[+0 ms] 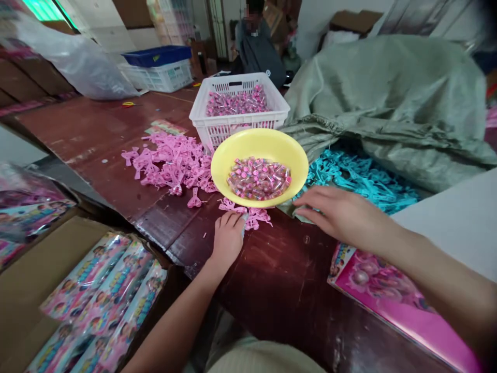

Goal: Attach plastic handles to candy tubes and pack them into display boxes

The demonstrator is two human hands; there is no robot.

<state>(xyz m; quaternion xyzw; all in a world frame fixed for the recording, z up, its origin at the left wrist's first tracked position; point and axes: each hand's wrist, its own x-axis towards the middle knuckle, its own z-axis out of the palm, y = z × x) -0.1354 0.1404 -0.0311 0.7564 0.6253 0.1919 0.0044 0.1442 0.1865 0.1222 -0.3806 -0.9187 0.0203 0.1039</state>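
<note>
Pink plastic bow-shaped pieces point(171, 166) lie in a loose, sprawling heap across the middle of the dark red-brown desk point(279, 295), with a few strays just by the near edge of the yellow plastic bowl point(248, 142). In the head view, the bowl sits at the front of that heap and holds a mound of small clear tubes with pink ends point(259, 178). Behind it, a white slatted plastic crate point(207, 129) carries a thick layer of similar tubes point(236, 102). So a good many tubes are gathered, while plenty of pink pieces lie loose on the desk.

The left hand point(228, 239) rests toward the near side of the desk, just below the bowl, its fingers point(229, 220) curled down beside the pink strays. A pale bluish bit shows at them, but whether they grip anything cannot be told. The right hand point(337, 212) reaches in from the right beside the bowl, its fingers point(310, 203) spread open and holding nothing, close to a heap of teal plastic pieces point(357, 181) under a grey-green woven sack point(388, 103).

A cardboard box point(50, 269) of packaged toy cards point(97, 290) sits off the desk's near left edge, and a pink printed card point(388, 305) lies by the right edge. A co-worker point(258, 49) sits beyond the far edge.
</note>
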